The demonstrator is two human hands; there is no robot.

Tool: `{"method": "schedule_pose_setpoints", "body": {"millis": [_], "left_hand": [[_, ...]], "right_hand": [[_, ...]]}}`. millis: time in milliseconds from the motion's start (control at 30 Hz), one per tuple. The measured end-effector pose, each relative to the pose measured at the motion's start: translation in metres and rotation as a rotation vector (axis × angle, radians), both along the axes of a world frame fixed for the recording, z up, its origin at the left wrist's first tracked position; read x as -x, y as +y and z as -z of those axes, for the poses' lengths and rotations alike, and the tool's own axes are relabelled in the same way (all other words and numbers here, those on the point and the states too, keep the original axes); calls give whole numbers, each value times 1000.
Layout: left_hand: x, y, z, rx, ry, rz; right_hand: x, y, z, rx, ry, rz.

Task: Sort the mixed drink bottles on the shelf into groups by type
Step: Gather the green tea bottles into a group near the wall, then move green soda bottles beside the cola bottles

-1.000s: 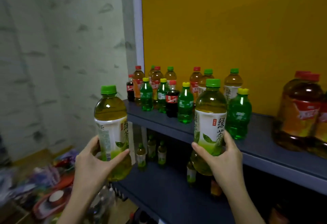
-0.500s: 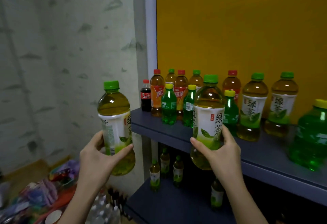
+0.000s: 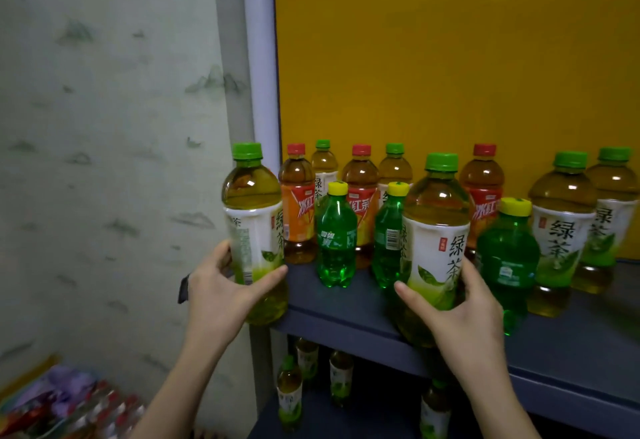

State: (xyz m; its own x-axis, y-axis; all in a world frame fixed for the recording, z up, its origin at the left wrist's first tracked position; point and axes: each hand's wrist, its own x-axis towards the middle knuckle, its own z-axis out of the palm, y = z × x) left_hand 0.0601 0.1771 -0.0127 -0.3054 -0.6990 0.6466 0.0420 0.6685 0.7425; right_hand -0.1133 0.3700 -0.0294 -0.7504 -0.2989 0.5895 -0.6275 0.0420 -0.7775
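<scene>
Beside the wallpapered wall (image 3: pixel 104 126) at the far left, the left hand (image 3: pixel 218 289) is curled round the lower part of the first green tea bottle (image 3: pixel 254 216) — green cap, amber-green liquid, white label with green characters and a leaf. The thumb (image 3: pixel 270 275) is laid across the front at the label's lower edge, and the fingers (image 3: pixel 221 255) are wrapped round its left side. The bottle is held upright off the upper shelf (image 3: pixel 346 310), at the shelf's left front corner, with its base lower than the shelf top.

Further right, red-capped iced tea bottles (image 3: pixel 298 210) are stood at the back of the shelf with small green-capped tea bottles (image 3: pixel 323 161) among them. Two yellow-capped green soda bottles (image 3: pixel 336 241) are set in front.

The second green tea bottle (image 3: pixel 436 230), alike in look, is gripped low by the right hand (image 3: pixel 467 314). One fingertip is pressed at the label's lower left, and the other fingers are curled round the right side. It is held upright before the shelf's front edge — its base below that edge.

Behind this hand a larger green soda bottle (image 3: pixel 507 258) is stood. Two large standing green tea bottles (image 3: pixel 562 223) are seen beyond it, against the yellow back panel (image 3: pixel 450 57).
</scene>
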Motion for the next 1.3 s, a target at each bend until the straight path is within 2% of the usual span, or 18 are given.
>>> {"method": "schedule_pose_setpoints", "body": {"millis": [300, 400, 733, 833, 900, 967, 1033, 1133, 1300], "left_hand": [[43, -60, 11, -36, -57, 178], [49, -75, 13, -20, -73, 217], [59, -95, 14, 3, -103, 214], [51, -89, 15, 126, -42, 111], [45, -80, 15, 273, 88, 83], [45, -65, 15, 399, 168, 187], [53, -51, 16, 419, 124, 345], [74, -34, 17, 371, -29, 444], [99, -31, 9, 226, -167, 455]], "right_hand": [[-8, -24, -3, -16, -10, 290], [-10, -30, -3, -52, 60, 393], [-5, -47, -3, -141, 92, 556], [-18, -46, -3, -126, 110, 626], [-33, -46, -1, -58, 241, 697], [-46, -51, 0, -26, 348, 661], [-50, -62, 0, -71, 351, 530], [-43, -83, 1, -160, 292, 403], [-27, -106, -2, -193, 269, 398]]}}
